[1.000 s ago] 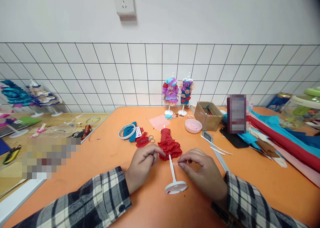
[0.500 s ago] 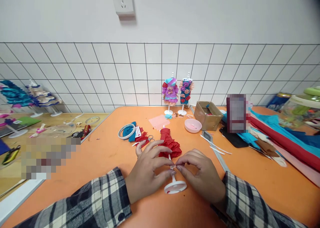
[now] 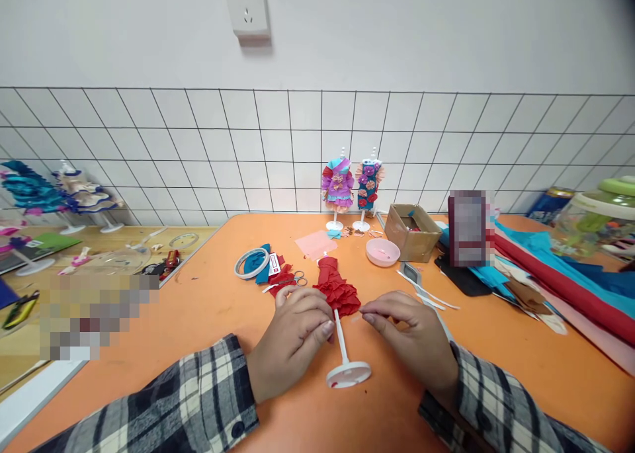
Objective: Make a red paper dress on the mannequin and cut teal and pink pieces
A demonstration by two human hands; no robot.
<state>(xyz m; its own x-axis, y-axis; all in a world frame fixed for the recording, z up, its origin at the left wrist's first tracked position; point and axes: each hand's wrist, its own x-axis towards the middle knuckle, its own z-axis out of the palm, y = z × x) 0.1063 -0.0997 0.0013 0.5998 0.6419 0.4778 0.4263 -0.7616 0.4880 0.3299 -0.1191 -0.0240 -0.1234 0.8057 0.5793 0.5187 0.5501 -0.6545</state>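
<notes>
Parting since half a second ago, my left hand (image 3: 294,339) and right hand (image 3: 411,330) flank the white stand (image 3: 348,373) bearing the red dress (image 3: 336,289) on the orange tabletop (image 3: 208,307). The right pinches what seems a clear scrap (image 3: 356,319), likely free to reposition; whether my curled left grips anything, I cannot tell.

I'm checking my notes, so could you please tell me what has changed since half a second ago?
The left hand drew its fingertips left, the right hand shifted right and slightly forward, widening the gap between them. The white stand, red dress and pink bowl stayed put.
</notes>
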